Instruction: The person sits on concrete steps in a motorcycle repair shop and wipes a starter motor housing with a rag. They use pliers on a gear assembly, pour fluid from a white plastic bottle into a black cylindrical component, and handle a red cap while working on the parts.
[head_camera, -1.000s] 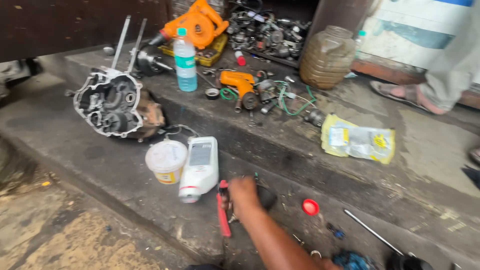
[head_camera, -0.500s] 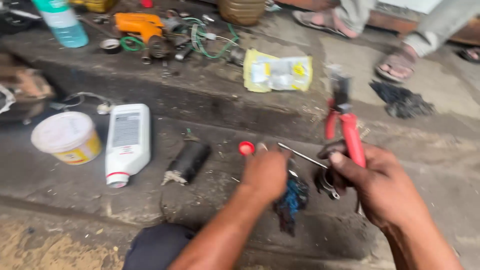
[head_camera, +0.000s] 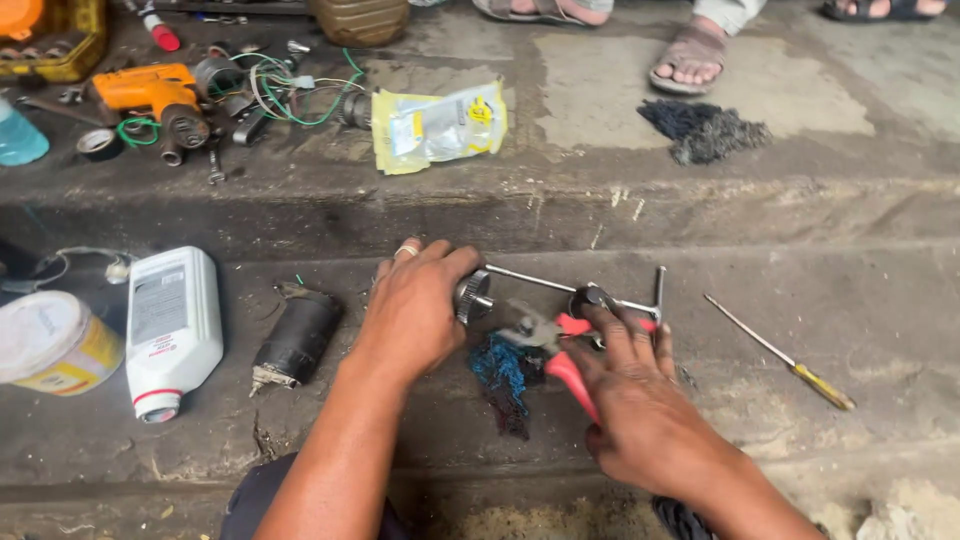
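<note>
Far left on the lower concrete step (head_camera: 800, 280): small white tub (head_camera: 50, 342) with yellow label, then white plastic bottle (head_camera: 172, 322) lying on its side, cap toward viewer. Just right of it a black cylindrical part (head_camera: 297, 337), grimy, lying loose. On the upper step an orange power drill (head_camera: 150, 95), green wires (head_camera: 290, 90), and a yellow-and-clear plastic packet (head_camera: 440, 125).

Left hand (head_camera: 415, 310) rests palm down, fingers curled around the round metal socket end (head_camera: 473, 296) of a T-handle wrench (head_camera: 560, 285) lying flat on the step; grip looks closed on it, fingertips partly hidden. A blue-black rag (head_camera: 505, 370) lies just below, between the hands.

Right hand (head_camera: 640, 410) holds red-handled pliers (head_camera: 560, 345), fingers wrapped on the handles with index and middle extended toward the wrench's crossbar. Plier nose points at the socket end; cannot tell if it bites anything.

Progress, as judgement: tools gathered and brought together, plier work at the socket looks just starting; nothing visibly removed or fitted. Wrench is bare steel, dull, smudged.

Right: yellow-handled screwdriver (head_camera: 780, 352) lying apart, untouched. Dark rag pile (head_camera: 705, 130) on upper step; another person's sandalled foot (head_camera: 690, 55) beyond.
</note>
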